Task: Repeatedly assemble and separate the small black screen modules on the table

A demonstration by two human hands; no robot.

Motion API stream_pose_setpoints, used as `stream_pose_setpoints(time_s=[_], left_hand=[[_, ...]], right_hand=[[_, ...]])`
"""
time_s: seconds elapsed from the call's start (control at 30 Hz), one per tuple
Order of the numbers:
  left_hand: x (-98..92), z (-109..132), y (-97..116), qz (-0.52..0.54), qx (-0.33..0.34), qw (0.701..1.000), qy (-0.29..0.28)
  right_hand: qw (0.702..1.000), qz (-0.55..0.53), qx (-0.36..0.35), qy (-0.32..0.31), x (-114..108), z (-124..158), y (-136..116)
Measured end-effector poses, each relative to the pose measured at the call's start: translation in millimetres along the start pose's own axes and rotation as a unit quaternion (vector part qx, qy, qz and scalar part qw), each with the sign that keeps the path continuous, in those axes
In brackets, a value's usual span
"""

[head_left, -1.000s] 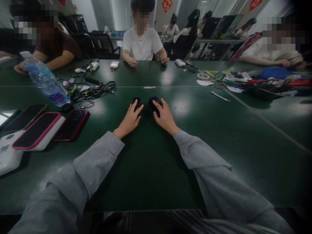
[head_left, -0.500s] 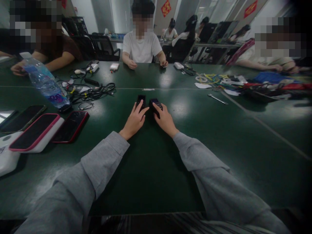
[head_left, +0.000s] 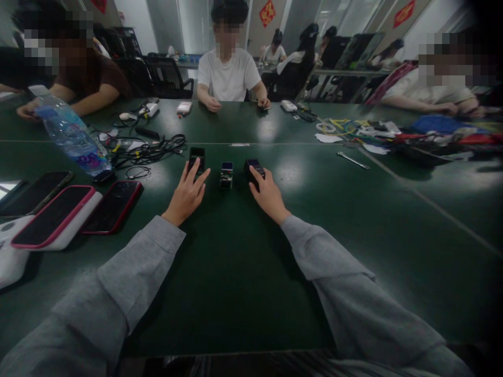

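My left hand (head_left: pixel 187 192) lies on the green table (head_left: pixel 243 272) with its fingers stretched onto a small black block (head_left: pixel 197 156). My right hand (head_left: pixel 268 192) rests palm down with its fingers over another small black block (head_left: pixel 253 168). Between the two hands a small part with a blue top and metal sides (head_left: pixel 226 175) stands uncovered on the table. Grey sleeves cover both my arms.
Several phones (head_left: pixel 113 204) and a white device (head_left: pixel 11 259) lie at the left, with a water bottle (head_left: pixel 70 137) and tangled cables (head_left: pixel 147 148) behind. A wrench (head_left: pixel 352 159) and coloured clutter (head_left: pixel 412 133) sit at the right. Other people sit across the table.
My left hand has slid its black block to the left, away from the right one. A small blue-topped part now stands exposed between them. The right hand stayed put.
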State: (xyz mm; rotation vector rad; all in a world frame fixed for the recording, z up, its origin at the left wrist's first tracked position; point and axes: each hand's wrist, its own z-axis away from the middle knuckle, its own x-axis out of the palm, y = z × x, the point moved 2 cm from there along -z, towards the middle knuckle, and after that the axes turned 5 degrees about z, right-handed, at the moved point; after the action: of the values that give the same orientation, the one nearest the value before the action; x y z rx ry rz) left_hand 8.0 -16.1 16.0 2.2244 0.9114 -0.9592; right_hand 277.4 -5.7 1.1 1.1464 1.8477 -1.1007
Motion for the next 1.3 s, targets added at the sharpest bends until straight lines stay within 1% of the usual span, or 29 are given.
stream_pose_setpoints(time_s=[0.1, 0.17, 0.23, 0.33, 0.4, 0.47, 0.57, 0.67, 0.83, 1.1, 1.3], left_hand=[[6.8, 1.2, -2.0, 0.008, -0.018, 0.999, -0.041], [11.8, 1.5, -4.2, 0.014, -0.035, 0.998, -0.056], [14.9, 1.9, -6.3, 0.014, -0.057, 0.996, -0.061], [13.5, 1.6, -5.9, -0.004, -0.079, 0.996, -0.047], [10.1, -0.3, -1.3, -0.017, -0.066, 0.997, -0.029], [7.7, -3.6, 6.4, -0.022, -0.03, 0.999, -0.021], [10.1, -9.8, 19.7, -0.013, 0.024, 0.999, -0.039], [17.8, -16.1, 29.9, -0.006, 0.047, 0.997, -0.063], [26.2, -22.9, 32.1, -0.02, 0.042, 0.996, -0.07], [23.6, -22.3, 31.0, -0.014, 0.018, 0.998, -0.06], [22.9, -21.2, 30.5, -0.02, 0.0, 0.998, -0.055]], right_hand=[[1.0, 0.003, 0.008, 0.01, 0.5, -0.1, 1.5], [1.0, 0.009, 0.015, 0.017, 1.0, -0.2, 2.8], [0.999, 0.013, 0.025, 0.026, 0.8, -0.4, 4.1], [0.999, 0.01, 0.037, 0.035, -0.9, -0.4, 4.8], [0.999, 0.007, 0.037, 0.035, -2.2, -0.3, 4.2], [0.999, 0.009, 0.035, 0.034, -2.6, -0.4, 3.6], [0.999, 0.016, 0.034, 0.036, -0.7, -1.0, 3.7], [0.998, 0.02, 0.036, 0.039, 2.4, -2.0, 4.6], [0.999, 0.018, 0.027, 0.037, 3.2, -1.2, 4.8], [0.999, 0.02, 0.027, 0.037, 3.8, -0.8, 7.1], [0.999, 0.011, 0.041, 0.027, 5.7, -1.7, 7.1]])
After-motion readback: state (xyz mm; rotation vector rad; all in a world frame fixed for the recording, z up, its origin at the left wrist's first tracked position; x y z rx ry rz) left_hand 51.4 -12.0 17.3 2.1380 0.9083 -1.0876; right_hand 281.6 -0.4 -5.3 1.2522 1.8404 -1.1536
